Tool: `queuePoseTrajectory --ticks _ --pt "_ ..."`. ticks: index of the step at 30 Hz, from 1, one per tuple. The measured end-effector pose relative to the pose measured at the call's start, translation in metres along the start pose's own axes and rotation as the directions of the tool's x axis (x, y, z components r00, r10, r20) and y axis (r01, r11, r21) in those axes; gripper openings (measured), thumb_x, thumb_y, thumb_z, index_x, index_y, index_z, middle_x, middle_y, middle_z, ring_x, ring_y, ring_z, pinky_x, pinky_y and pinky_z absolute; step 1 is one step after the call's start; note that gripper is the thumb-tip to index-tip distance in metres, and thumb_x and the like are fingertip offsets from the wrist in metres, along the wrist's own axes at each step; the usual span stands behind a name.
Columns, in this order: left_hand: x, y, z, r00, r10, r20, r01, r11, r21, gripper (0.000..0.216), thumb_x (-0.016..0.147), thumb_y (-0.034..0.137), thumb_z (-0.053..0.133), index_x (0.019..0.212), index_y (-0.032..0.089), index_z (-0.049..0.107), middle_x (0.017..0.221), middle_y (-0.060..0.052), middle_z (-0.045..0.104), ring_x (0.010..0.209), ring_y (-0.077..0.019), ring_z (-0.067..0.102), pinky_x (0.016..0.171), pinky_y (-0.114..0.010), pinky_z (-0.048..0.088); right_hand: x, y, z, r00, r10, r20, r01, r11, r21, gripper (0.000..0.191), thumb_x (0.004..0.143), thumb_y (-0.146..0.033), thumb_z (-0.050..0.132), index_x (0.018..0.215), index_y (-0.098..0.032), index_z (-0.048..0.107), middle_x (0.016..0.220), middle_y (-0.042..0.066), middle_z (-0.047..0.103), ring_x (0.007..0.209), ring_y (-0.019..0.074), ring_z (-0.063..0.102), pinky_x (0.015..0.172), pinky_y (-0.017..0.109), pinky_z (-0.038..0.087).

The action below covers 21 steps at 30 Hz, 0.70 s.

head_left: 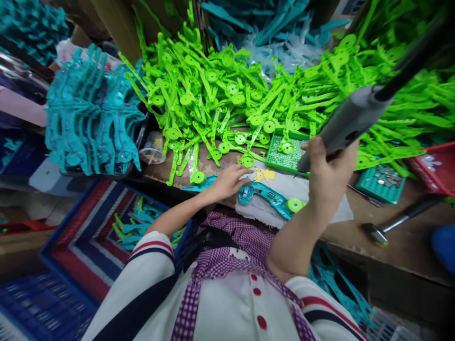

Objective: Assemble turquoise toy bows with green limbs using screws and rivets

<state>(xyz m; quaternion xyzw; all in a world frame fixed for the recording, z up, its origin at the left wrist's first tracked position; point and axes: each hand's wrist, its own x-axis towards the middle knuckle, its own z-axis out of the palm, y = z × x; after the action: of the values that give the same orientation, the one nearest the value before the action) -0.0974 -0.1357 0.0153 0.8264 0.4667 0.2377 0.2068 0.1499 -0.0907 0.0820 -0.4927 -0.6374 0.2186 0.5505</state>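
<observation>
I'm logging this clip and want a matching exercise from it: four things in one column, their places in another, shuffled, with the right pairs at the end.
Things
1. Hammer
2. Grey tool
3. Teal piece nearest the left hand
4. Lime-green parts

Places
A. Heaped across the back of the bench
B. Lying over the white cloth
C. On bare wood toward the right of the picture
D. Gripped in the right hand

Pairs: 1-C, 2-D, 3-B, 4-A
</observation>
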Motion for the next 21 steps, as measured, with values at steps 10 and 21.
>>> queuePoseTrajectory --ticks 10,21 --pt "0.018 0.027 0.026 0.965 0.109 0.239 -0.175 0.946 0.274 0.019 0.100 0.022 0.058 0.097 0.024 0.077 0.141 -0.009 0.062 0.135 -0.0294 0.048 0.106 -0.048 0.034 0.011 0.006 0.013 0.997 -0.044 0.065 0.053 0.988 -0.147 0.055 0.101 -0.055 0.050 0.145 -0.022 0.044 0.127 0.016 0.060 0.106 0.0289 0.063 0.085 0.045 0.053" --pt "-0.014 0.016 0.026 0.978 -0.198 0.068 0.209 0.946 -0.248 0.012 0.093 0.031 0.071 0.090 0.021 0.076 0.112 -0.006 0.069 0.109 -0.0218 0.063 0.103 -0.044 0.048 -0.168 0.002 0.014 0.878 0.183 0.442 -0.053 0.955 -0.290 0.033 0.103 -0.045 0.048 0.110 -0.020 0.069 0.096 0.009 0.075 0.073 0.0207 0.071 0.064 0.034 0.055"
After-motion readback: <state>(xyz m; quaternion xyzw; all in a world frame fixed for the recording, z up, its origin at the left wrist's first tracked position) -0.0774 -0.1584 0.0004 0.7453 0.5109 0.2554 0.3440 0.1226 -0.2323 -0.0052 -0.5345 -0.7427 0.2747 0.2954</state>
